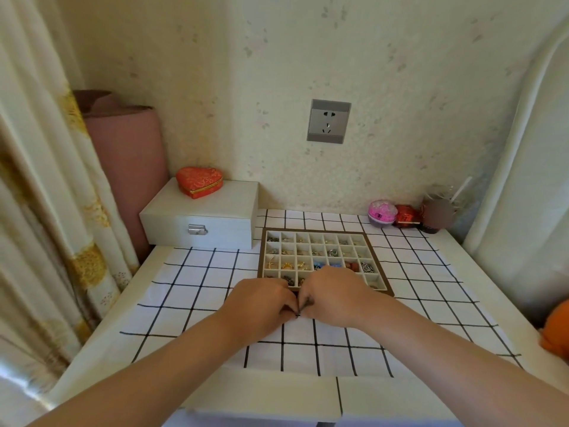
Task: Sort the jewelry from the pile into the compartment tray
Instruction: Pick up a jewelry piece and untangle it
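Note:
The compartment tray (374,246), white cells in a brown frame, lies on the checked cloth near the wall. Several cells hold silver, gold, blue and red jewelry. My left hand (261,302) and my right hand (334,298) meet just in front of the tray's near edge, fingers curled. Between their fingertips they pinch a small dark jewelry piece (298,312). My hands cover the tray's near left cells. No pile shows; the spot under my hands is hidden.
A white latched jewelry box (200,218) with a red heart-shaped box (199,181) on it stands at the back left. A pink ball (382,212), red item and brown pot sit at the back right. An orange object (557,331) lies at the right edge.

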Demonstrator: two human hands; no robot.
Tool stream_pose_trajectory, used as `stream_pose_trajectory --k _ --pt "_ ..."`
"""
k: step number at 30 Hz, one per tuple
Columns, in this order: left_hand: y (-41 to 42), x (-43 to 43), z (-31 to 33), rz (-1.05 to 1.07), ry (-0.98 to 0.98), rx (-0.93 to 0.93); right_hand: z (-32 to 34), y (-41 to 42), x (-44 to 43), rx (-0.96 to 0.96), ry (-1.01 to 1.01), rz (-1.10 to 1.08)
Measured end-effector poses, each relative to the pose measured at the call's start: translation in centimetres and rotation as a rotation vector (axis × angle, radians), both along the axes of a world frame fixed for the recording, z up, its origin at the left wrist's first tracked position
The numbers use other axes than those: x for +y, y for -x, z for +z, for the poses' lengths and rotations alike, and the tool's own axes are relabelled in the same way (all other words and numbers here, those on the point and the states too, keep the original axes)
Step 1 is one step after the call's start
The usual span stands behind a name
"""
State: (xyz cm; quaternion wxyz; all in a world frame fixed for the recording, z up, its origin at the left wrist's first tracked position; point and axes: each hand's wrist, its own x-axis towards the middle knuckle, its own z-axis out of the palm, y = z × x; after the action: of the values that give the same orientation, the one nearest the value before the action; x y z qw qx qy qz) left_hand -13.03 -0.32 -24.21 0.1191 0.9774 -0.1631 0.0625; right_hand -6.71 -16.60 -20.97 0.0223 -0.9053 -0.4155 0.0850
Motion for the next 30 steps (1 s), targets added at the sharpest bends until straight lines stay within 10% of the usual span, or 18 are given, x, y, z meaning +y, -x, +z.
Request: stream_pose_trajectory --k 8,19,30 --pt "0.0 -0.3 0.2 0.090 0.084 0.089 0.8 -0.5 -0.7 0.174 -0.079 -0.107" --pt "-3.0 -2.3 3.6 0.384 1.101 0.148 2.0 -3.1 -1.9 0.651 -0.873 -0.530" --pt "-9.2 -5.8 4.0 0.337 0.897 0.134 2.6 -9.0 -6.3 0.386 -0.866 -0.607"
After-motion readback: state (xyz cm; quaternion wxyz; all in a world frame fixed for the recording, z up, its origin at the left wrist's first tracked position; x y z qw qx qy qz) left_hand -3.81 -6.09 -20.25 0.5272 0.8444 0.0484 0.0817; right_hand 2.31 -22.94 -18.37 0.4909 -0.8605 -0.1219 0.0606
